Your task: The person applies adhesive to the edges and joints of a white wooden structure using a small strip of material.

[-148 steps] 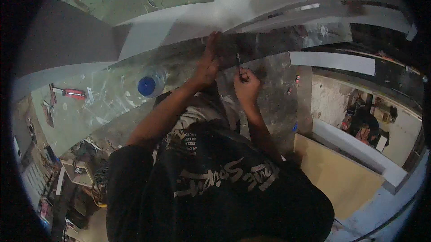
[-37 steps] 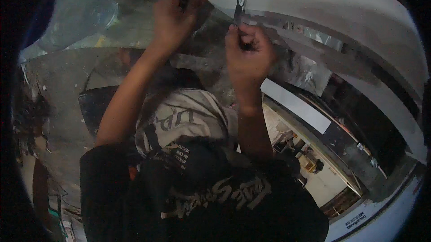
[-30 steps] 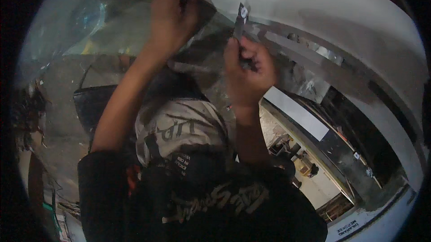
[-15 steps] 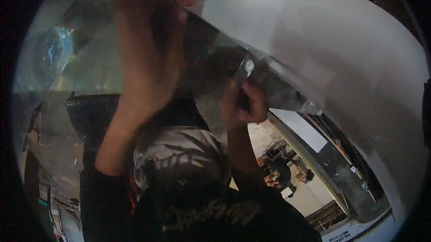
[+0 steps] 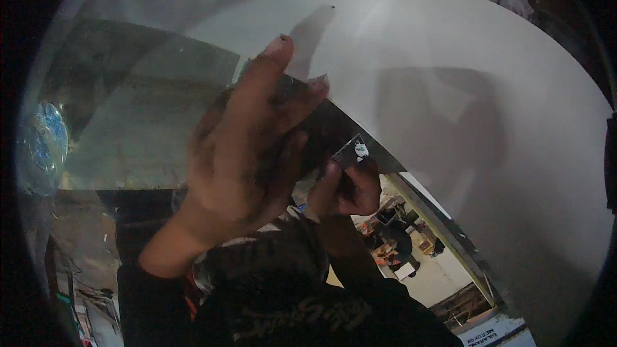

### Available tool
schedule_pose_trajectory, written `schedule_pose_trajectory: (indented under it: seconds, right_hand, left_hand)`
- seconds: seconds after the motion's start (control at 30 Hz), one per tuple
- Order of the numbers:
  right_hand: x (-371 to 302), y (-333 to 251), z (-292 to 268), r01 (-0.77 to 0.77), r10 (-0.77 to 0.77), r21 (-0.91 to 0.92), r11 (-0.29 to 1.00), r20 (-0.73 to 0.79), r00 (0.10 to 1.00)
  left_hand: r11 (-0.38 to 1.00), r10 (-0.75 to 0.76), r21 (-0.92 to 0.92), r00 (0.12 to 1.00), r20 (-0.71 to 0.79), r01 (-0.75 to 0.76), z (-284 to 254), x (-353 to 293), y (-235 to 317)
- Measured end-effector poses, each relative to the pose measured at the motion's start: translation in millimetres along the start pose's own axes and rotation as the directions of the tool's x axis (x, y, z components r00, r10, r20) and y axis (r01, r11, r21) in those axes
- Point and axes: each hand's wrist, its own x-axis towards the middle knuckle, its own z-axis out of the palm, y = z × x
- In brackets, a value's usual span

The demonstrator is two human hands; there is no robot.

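Observation:
My left hand [image 5: 247, 135] reaches up from the lower left, somewhat blurred, with its fingers stretched out and spread. Its index finger lies over the edge of a large white panel [image 5: 437, 45]. Another fingertip is at a small pale scrap [image 5: 320, 81] on that edge; whether the finger presses or lifts it, I cannot tell. Just to the right and lower, my right hand [image 5: 347, 189] pinches a small flat rectangular piece [image 5: 352, 151], dark or see-through with a white patch, between thumb and fingers. A dark strip along the panel's edge is partly hidden behind both hands.
A grey-green flat surface [image 5: 141, 102] spreads at the left. On its far left lies a shiny bluish clear-plastic bundle [image 5: 46, 144]. At lower right, farther off, a person in dark clothing [image 5: 397, 247] is among clutter, beside a printed white sign [image 5: 491, 331].
My left hand has shifted right and its fingers have spread over the panel's edge. My right hand sits lower in view, still pinching the small piece. The whole view has shifted too.

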Motion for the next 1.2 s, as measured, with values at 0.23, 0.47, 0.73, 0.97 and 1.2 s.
schedule_pose_trajectory:
  seconds: [0.23,0.47,0.73,0.97,1.2]
  right_hand:
    - [-1.4,8.1,-15.6,-0.048,0.055,0.147,0.988,-0.047,0.997]
    - [-10.9,40.3,-25.0,0.052,-0.043,0.263,0.963,-0.042,0.998]
    - [-8.7,41.5,-17.8,0.171,-0.152,0.189,0.967,-0.113,0.982]
    - [7.5,17.7,-7.7,0.146,-0.108,0.271,0.952,-0.151,0.983]
    - [0.3,34.0,-0.4,0.217,-0.174,0.367,0.905,-0.147,0.974]
  left_hand:
    - [0.903,-0.129,-0.43,0.963,-0.236,0.015,20.2,7.9,19.4]
    - [0.99,-0.118,-0.097,0.965,-0.236,0.098,18.3,22.9,27.3]
    - [0.956,-0.25,-0.226,0.922,-0.297,0.187,30.7,22.6,30.7]
    - [0.992,-0.081,-0.115,0.941,-0.329,0.045,29.7,24.7,27.6]
    - [0.945,-0.082,-0.323,0.921,-0.382,-0.049,35.6,14.9,10.1]
